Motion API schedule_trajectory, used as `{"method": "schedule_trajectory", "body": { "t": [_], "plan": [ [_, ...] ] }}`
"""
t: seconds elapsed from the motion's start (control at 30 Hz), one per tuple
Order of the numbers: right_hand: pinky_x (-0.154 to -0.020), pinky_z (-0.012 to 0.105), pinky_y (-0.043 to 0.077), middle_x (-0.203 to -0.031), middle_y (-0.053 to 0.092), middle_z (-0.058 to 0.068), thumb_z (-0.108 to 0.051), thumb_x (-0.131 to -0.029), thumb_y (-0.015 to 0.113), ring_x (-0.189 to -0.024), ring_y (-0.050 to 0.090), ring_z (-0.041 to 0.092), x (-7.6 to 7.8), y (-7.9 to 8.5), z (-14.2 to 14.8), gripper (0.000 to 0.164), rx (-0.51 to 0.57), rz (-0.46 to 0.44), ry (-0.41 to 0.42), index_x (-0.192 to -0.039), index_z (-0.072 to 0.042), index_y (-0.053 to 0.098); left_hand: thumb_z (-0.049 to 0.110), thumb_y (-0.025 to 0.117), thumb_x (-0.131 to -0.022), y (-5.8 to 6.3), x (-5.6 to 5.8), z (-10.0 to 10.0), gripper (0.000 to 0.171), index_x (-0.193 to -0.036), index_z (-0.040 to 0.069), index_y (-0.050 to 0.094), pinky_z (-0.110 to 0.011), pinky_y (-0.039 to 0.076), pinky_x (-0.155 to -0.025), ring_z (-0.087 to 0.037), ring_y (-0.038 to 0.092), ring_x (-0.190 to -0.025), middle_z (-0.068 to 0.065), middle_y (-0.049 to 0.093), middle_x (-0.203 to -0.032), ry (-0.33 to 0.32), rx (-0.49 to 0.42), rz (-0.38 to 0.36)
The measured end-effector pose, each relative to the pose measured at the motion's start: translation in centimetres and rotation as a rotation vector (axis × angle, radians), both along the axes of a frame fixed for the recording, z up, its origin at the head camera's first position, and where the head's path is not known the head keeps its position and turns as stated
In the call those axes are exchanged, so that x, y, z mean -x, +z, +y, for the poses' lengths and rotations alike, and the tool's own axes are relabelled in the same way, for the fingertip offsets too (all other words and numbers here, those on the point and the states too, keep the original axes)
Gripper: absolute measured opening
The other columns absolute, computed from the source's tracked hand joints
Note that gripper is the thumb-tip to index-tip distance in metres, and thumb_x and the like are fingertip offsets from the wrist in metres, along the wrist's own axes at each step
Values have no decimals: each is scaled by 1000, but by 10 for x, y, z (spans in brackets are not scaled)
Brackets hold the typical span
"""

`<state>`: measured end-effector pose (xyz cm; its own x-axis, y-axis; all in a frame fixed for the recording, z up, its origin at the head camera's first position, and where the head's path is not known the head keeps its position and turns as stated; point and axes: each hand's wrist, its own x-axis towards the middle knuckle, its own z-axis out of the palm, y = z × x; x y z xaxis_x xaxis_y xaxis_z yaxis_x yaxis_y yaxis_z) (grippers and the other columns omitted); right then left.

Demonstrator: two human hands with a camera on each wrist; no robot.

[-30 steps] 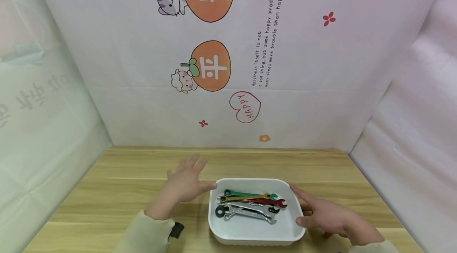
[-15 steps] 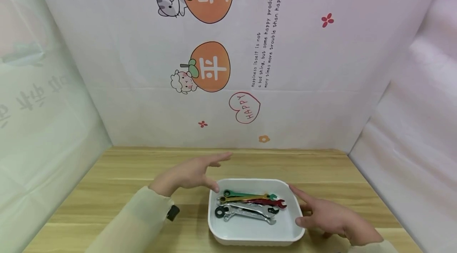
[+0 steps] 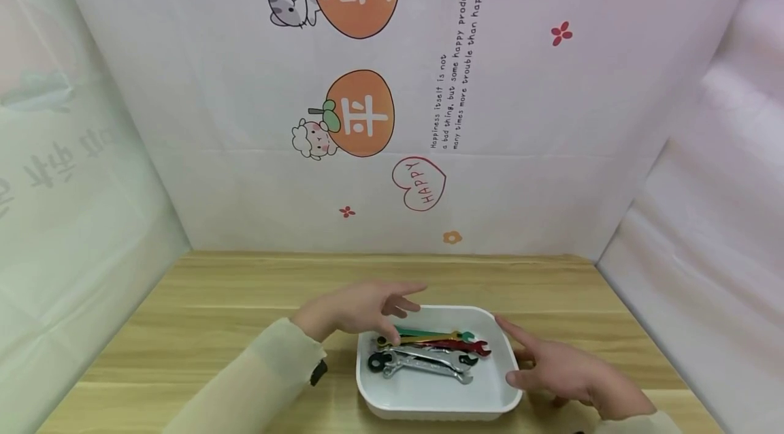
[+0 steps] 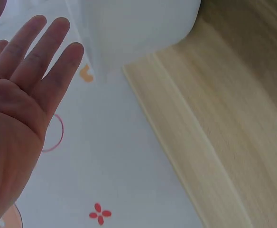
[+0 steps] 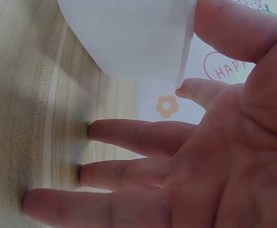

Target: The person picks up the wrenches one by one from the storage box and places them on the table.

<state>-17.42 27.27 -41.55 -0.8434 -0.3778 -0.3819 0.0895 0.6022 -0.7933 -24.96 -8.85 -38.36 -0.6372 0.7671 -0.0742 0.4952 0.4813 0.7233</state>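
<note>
1. Only the head view shows the wrenches [image 3: 430, 354], inside the white tub [image 3: 441, 398] on the surface [image 3: 245, 318].
2. The left hand [image 3: 358, 308] hovers over the tub's far left corner, fingers spread, holding nothing.
3. The right hand [image 3: 566, 369], unclenched, touches the tub's right rim; its wrist view reveals fingertips at the surface.

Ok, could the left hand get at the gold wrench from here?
Probably yes: the left hand, holding nothing, is at the left side of the tray, and no other wrench seems to cover the gold wrench.
</note>
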Motion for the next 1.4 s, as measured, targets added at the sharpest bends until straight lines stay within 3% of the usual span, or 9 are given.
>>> {"method": "schedule_trajectory", "body": {
  "t": [0.2, 0.4, 0.7, 0.97, 1.07, 1.2, 1.4],
  "plan": [
    [-59, 60, 53, -145, 42, 32, -24, -89, 76, -115, 51, 52, 2, 0, 0, 95, -16, -10, -15, -162, -25, 15, 14, 86, -76, -11, -2, 19, 97, -155, 35, 35, -27, 46, -97, -3, 61, -109, 15, 63, -126, -30, 99, 5],
    [-59, 64, 53, -145, 42, 31, -23, -89, 76, -115, 51, 53, 2, 0, -1, 95, -22, -23, -26, -161, -25, 16, 12, 87, -76, -20, -4, 32, 97, -155, 34, 35, -25, 48, -93, -4, 63, -104, 16, 63, -126, -43, 199, 59],
    [-60, 64, 53, -145, 43, 31, -24, -88, 77, -115, 51, 53, 1, 2, -2, 95, -15, -19, -26, -161, -25, 16, 12, 88, -75, -31, -5, 41, 99, -156, 31, 34, -21, 48, -84, 1, 60, -77, 16, 66, -121, -41, 258, 150],
    [-60, 63, 53, -145, 43, 31, -24, -89, 76, -115, 52, 53, 2, 1, -1, 95, -18, -19, -24, -161, -27, 16, 6, 84, -79, -38, -8, 48, 88, -152, 31, 42, -23, 47, -90, -2, 58, -107, 14, 69, -112, 27, 286, 180],
    [-60, 62, 53, -145, 43, 31, -24, -88, 76, -115, 53, 51, 2, 1, -2, 94, -22, -18, -27, -161, -27, 16, 6, 82, -81, -42, -8, 50, 82, -150, 32, 45, -26, 46, -96, -4, 56, -113, 16, 68, -112, 21, 313, 247],
    [-61, 63, 53, -145, 43, 30, -25, -87, 77, -115, 52, 51, 2, 2, -2, 95, -29, -23, -39, -161, -28, 18, 7, 78, -85, -48, -7, 50, 77, -149, 35, 47, -30, 44, -101, -6, 55, -118, 19, 67, -114, 1, 351, 336],
    [-60, 62, 53, -145, 43, 29, -26, -87, 77, -116, 52, 51, 2, 2, -3, 95, -26, -23, -37, -161, -29, 18, 4, 74, -88, -45, -10, 50, 72, -149, 33, 48, -30, 45, -100, -7, 58, -115, 19, 68, -112, -22, 374, 392]
  ]
}}
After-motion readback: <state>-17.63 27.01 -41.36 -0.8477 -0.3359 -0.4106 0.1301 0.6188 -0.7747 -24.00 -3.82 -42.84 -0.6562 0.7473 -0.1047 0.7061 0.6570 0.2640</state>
